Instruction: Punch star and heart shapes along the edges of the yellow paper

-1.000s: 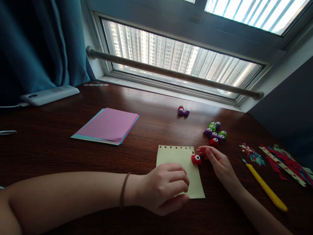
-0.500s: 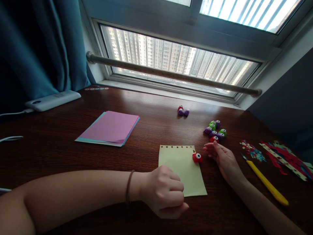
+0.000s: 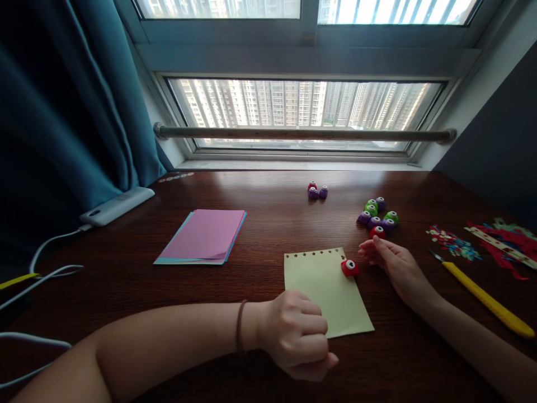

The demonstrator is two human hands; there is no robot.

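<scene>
A pale yellow sheet [image 3: 323, 285] with a row of small punched stars along its top edge lies on the dark wooden desk [image 3: 268, 224]. A small red paper punch [image 3: 349, 267] sits on the sheet's right edge. My left hand [image 3: 298, 334] is curled into a fist and rests on the sheet's near left corner, with a brown band on the wrist. My right hand [image 3: 394, 264] lies flat on the desk just right of the red punch, holding nothing. Its fingertips lie near another red punch [image 3: 377, 231] at the front of a cluster of punches.
The cluster of green and purple punches [image 3: 377, 214] sits behind my right hand, and three more punches [image 3: 316, 191] lie farther back. There are a pink-topped paper stack [image 3: 205, 235], a yellow craft knife [image 3: 489, 301], paper scraps [image 3: 495, 240] and a white device [image 3: 117, 205] with cables at the left.
My right hand let go of the red punch on the sheet and shifted right toward the cluster. My left hand slid to the sheet's near corner and curled up. The view tilted upward.
</scene>
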